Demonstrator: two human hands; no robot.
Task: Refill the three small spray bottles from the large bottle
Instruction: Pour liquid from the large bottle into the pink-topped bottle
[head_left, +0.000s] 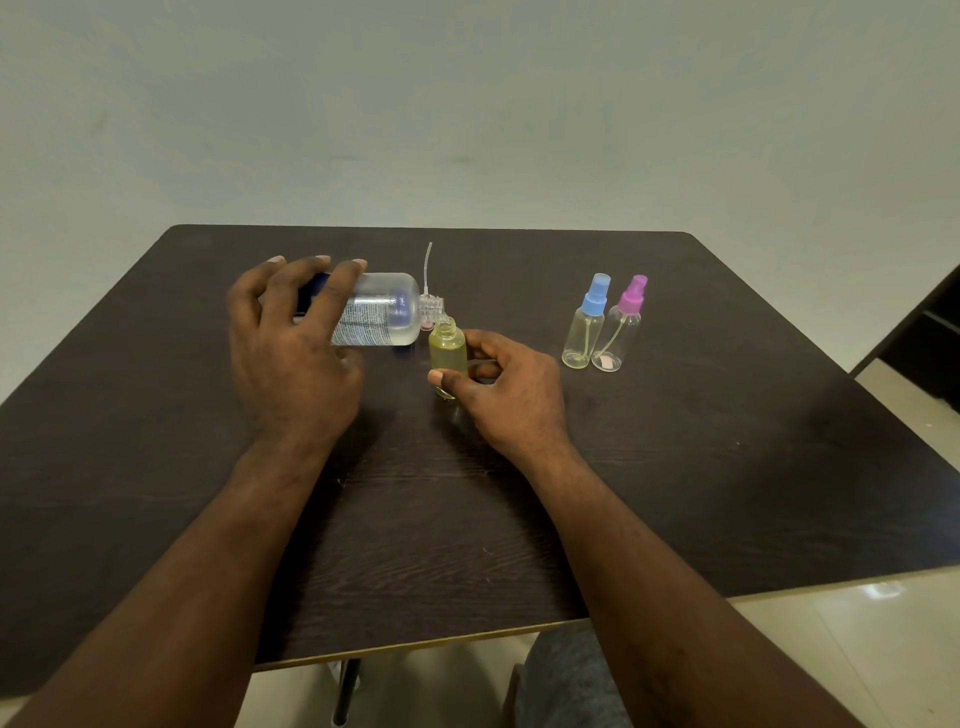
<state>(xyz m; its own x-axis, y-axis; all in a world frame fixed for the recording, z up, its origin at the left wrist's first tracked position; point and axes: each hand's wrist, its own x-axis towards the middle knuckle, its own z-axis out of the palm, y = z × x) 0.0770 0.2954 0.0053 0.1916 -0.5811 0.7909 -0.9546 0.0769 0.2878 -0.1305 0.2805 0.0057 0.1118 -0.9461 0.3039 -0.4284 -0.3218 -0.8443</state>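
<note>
Large bottle (382, 312): being held tipped on its side, base end wrapped by the left hand (291, 353), the fingers spread and curling over the top. Looking like a smooth, round cylinder of clear plastic, its ribbed open neck pointing away from the left fingertips. Carrying a white label of fine print, too small for reading, and a blue patch near the shoulder.

Just under that neck, being pinched low down between the thumb and forefinger of the right hand (509, 384): small bottle (448, 351), capless, upright, clear plastic tinged yellow-green, with a threaded mouth. Not telling whether its base is touching the table (675, 467).

Rising behind the neck, past the left fingertips: thin white dip tube (427, 267).

Standing well apart, beyond the right knuckles: 2 clear spray bottles side by side, blue-capped bottle (584, 332) and pink-capped bottle (618, 332), each showing a tube inside.

Lying under everything: dark wood-grain tabletop with rounded corners.
</note>
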